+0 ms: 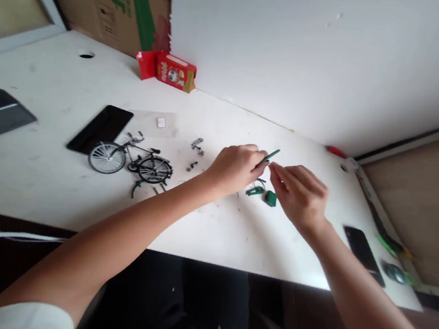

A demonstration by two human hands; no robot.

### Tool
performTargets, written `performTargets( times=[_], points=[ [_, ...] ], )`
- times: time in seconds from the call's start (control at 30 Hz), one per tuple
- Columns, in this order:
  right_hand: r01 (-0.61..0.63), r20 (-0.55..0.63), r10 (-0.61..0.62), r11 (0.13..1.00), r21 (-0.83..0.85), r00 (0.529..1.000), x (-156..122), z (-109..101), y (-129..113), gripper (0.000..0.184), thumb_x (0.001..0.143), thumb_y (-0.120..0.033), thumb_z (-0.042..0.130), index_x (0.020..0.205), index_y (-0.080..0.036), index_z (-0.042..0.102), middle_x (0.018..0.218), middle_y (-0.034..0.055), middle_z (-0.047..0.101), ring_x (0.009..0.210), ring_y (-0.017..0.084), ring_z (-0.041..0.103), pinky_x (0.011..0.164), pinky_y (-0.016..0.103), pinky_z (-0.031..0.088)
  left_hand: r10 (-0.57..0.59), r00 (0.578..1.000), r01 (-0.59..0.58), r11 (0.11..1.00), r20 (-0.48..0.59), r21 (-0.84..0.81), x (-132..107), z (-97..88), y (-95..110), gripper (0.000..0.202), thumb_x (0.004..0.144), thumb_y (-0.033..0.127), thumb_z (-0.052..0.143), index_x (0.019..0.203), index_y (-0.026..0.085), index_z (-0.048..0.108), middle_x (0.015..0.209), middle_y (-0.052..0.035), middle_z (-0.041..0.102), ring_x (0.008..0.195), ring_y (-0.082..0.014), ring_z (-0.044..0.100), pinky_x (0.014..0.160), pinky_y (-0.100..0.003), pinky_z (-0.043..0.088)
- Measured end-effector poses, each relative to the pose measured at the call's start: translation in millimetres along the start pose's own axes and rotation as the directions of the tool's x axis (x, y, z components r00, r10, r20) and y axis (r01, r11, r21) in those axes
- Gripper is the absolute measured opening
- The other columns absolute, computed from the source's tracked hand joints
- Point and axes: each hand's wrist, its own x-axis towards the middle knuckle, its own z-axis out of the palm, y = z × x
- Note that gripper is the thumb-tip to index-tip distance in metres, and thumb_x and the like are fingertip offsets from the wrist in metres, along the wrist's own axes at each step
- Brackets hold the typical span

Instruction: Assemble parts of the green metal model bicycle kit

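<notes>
My left hand (237, 168) is closed around a thin green part (272, 155) that sticks out past its fingers to the upper right. Close against it, my right hand (301, 193) pinches at the lower side of that part; whatever lies between its fingertips is too small to name. Below the hands a small green box-shaped piece (270, 198) and a green frame-like piece (255, 191) rest on the white table. To the left stands or lies a black model bicycle (135, 160) with grey wheels. Curved green pieces (135, 188) lie just below it.
Small metal parts (197, 144) lie between bicycle and left hand. A black phone (101, 130) and a clear bag (152, 122) are behind the bicycle. A red box (176, 72) stands against the back wall. Another dark phone (363, 254) lies at the right.
</notes>
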Motion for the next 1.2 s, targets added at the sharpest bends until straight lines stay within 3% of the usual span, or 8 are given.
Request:
performTargets(
  times=[0.1, 0.23, 0.33, 0.43, 0.6, 0.73, 0.9, 1.2],
  points=[
    [0.166, 0.11, -0.154, 0.981, -0.104, 0.982, -11, -3, 16, 0.023, 0.099, -0.018, 0.063, 0.114, -0.027, 0.078, 0.078, 0.005, 0.074, 0.065, 0.02, 0.061, 0.058, 0.037, 0.05, 0.03, 1.0, -0.03, 0.999, 0.003, -0.037, -3, 4.4, 2, 0.024, 0.106, 0.028, 0.056, 0.092, 0.018, 0.073, 0.08, -0.0043, 0.066, 0.068, -0.0165, 0.058, 0.063, -0.032, 0.042],
    [0.199, 0.172, -0.181, 0.975, -0.097, 0.968, -18, -15, 27, 0.022, 0.099, -0.018, 0.064, 0.112, -0.029, 0.078, 0.082, 0.0039, 0.076, 0.067, 0.02, 0.064, 0.058, 0.037, 0.05, 0.013, 0.999, -0.016, 0.993, -0.034, -0.115, -1, 6.9, -5, 0.027, 0.104, 0.025, 0.058, 0.079, 0.019, 0.068, 0.075, -0.0038, 0.064, 0.063, -0.0151, 0.054, 0.062, -0.032, 0.043],
    [0.083, 0.065, -0.08, 0.996, -0.029, 0.995, -14, -23, 25, 0.017, 0.097, -0.02, 0.068, 0.107, -0.03, 0.079, 0.078, 0.0034, 0.075, 0.066, 0.019, 0.065, 0.059, 0.038, 0.052, -0.058, 0.988, 0.04, 0.991, -0.14, -0.13, 4, 2.8, -15, 0.031, 0.1, 0.023, 0.061, 0.069, 0.019, 0.063, 0.07, -0.0037, 0.063, 0.063, -0.0157, 0.056, 0.062, -0.032, 0.045],
    [-0.119, -0.023, 0.123, 0.987, 0.108, 0.992, -9, -19, 21, 0.013, 0.097, -0.023, 0.07, 0.104, -0.029, 0.08, 0.083, 0.0045, 0.077, 0.068, 0.018, 0.067, 0.059, 0.036, 0.053, -0.188, 0.966, 0.129, 0.945, -0.176, -0.3, 7, 3.0, -21, 0.03, 0.099, 0.031, 0.064, 0.072, 0.02, 0.067, 0.072, -0.0043, 0.068, 0.069, -0.0176, 0.066, 0.063, -0.031, 0.049],
    [-0.369, 0.117, 0.351, 0.904, 0.218, 0.929, -15, 11, 19, 0.018, 0.099, -0.032, 0.068, 0.088, -0.024, 0.079, 0.077, 0.0046, 0.074, 0.076, 0.02, 0.061, 0.062, 0.035, 0.05, -0.369, 0.925, 0.325, 0.649, 0.089, -0.688, 6, 21.2, -25, 0.023, 0.095, 0.037, 0.073, 0.088, 0.015, 0.077, 0.084, -0.0096, 0.078, 0.078, -0.0209, 0.077, 0.065, -0.029, 0.057],
    [-0.498, 0.238, 0.451, 0.844, 0.201, 0.86, -28, 28, 20, 0.018, 0.098, -0.034, 0.069, 0.086, -0.024, 0.079, 0.08, 0.005, 0.074, 0.078, 0.021, 0.057, 0.068, 0.037, 0.049, -0.467, 0.832, 0.479, 0.331, 0.3, -0.813, 10, 20.8, -33, 0.017, 0.096, 0.026, 0.075, 0.089, 0.011, 0.075, 0.093, -0.0136, 0.08, 0.078, -0.0189, 0.079, 0.064, -0.027, 0.059],
    [-0.483, 0.314, 0.403, 0.842, 0.241, 0.86, -39, 39, 16, 0.016, 0.097, -0.033, 0.07, 0.094, -0.025, 0.082, 0.087, 0.0083, 0.076, 0.088, 0.025, 0.057, 0.069, 0.037, 0.048, -0.567, 0.752, 0.531, 0.22, 0.335, -0.819, 21, -5.8, -50, 0.019, 0.097, 0.027, 0.077, 0.09, 0.01, 0.076, 0.088, -0.0125, 0.08, 0.067, -0.0138, 0.075, 0.065, -0.024, 0.058],
    [-0.284, 0.378, 0.168, 0.918, 0.277, 0.911, -24, 58, 0, 0.014, 0.097, -0.03, 0.072, 0.103, -0.025, 0.084, 0.089, 0.0088, 0.075, 0.092, 0.027, 0.054, 0.082, 0.042, 0.052, -0.59, 0.776, 0.393, 0.178, 0.221, -0.902, 26, -27.5, -86, 0.019, 0.096, 0.028, 0.08, 0.089, 0.012, 0.075, 0.095, -0.013, 0.078, 0.091, -0.0206, 0.08, 0.083, -0.03, 0.061]
  ],
)
